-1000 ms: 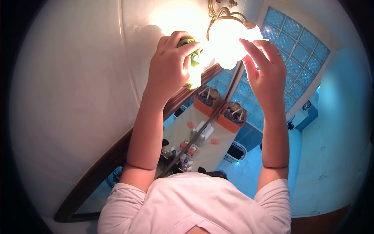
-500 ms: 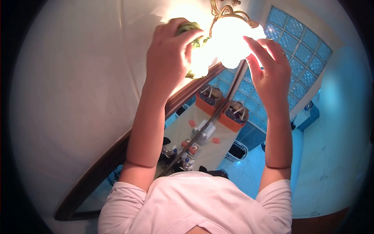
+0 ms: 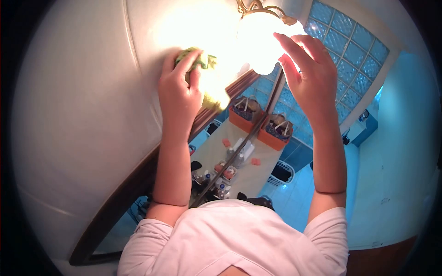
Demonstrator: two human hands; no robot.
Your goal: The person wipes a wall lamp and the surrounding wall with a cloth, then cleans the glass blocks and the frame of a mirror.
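A green-and-yellow cloth [image 3: 195, 60] is bunched in my left hand [image 3: 182, 85], and its lower part hangs brightly lit beside the wall. My left hand is up against the pale wall, left of the lamp. The glowing lampshade [image 3: 260, 41] hangs from a curled brass-coloured bracket [image 3: 258, 6], its outline washed out by glare. At the shade's right edge, the fingers and thumb of my right hand [image 3: 313, 69] are curved round it. Glare hides the exact contact of the fingertips.
Below the lamp is a dark wood-framed mirror [image 3: 133, 184]. Along a counter [image 3: 248, 181] stand an orange box [image 3: 275, 138] with bags in it and several bottles [image 3: 221, 191]. A white laundry basket [image 3: 280, 174] is on the floor, and a glass-block window [image 3: 350, 55] lies behind the lamp.
My left hand and the cloth have moved left and down, away from the lampshade and onto the wall. My right hand stays at the shade. The view has shifted slightly.
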